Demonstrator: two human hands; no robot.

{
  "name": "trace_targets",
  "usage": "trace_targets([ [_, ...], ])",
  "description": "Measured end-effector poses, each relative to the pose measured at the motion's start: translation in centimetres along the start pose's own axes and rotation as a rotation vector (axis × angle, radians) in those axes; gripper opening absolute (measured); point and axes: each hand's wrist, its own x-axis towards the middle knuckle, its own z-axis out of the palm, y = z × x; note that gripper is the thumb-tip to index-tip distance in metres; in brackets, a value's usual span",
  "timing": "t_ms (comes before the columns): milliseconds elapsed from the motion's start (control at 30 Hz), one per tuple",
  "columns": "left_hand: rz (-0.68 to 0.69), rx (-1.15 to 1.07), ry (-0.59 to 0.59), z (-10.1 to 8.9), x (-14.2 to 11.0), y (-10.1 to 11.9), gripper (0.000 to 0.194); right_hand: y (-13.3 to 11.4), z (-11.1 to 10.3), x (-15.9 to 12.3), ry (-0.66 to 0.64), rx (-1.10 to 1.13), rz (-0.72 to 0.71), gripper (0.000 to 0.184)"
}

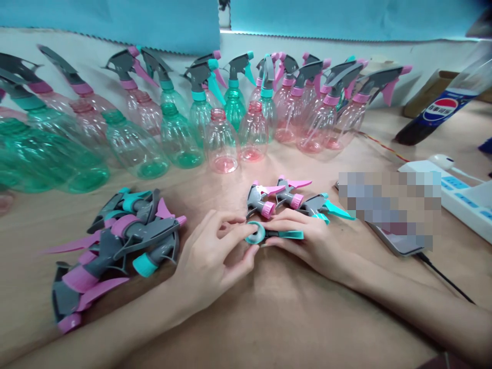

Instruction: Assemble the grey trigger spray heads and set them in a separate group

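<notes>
Between my two hands is a spray trigger head (255, 232) with a teal collar and teal lever, its round collar opening facing up toward me. My left hand (215, 251) pinches the collar, one fingertip at the opening. My right hand (303, 241) is wrapped round the body, with the lever showing between its fingers. Just beyond lie three loose trigger heads (268, 209), two with pink parts and one with teal. To the left of my left hand is a pile of grey, pink and teal trigger heads (107, 251).
Rows of clear pink and green bottles (223, 143) stand along the back, many wearing trigger heads, several uncapped. At right are a cabled phone (400, 246), partly blurred out, a white power strip (461, 200), an earbud (442, 161) and a tilted cola bottle (442, 107).
</notes>
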Motion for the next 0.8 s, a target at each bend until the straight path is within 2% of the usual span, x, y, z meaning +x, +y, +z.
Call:
trace_targets([
  [133,0.085,0.053,0.034,-0.18,0.24,-0.03,0.024,0.09,0.20,-0.05,0.031,-0.004,-0.112,0.020],
  [233,0.142,0.046,0.058,-0.22,0.34,-0.09,0.021,0.20,0.27,-0.11,0.050,-0.010,-0.166,0.024],
  [467,0.134,0.014,0.093,0.35,0.36,-0.30,0.020,0.07,0.07,-0.16,0.070,0.009,-0.051,0.025],
  [600,0.082,-0.025,0.122,0.53,0.30,-0.34,0.020,0.03,0.05,-0.22,0.083,0.001,-0.041,0.025],
  [800,0.096,-0.003,0.117,0.63,-0.11,-0.38,0.019,-0.23,0.16,-0.14,0.093,-0.038,-0.092,0.025],
])
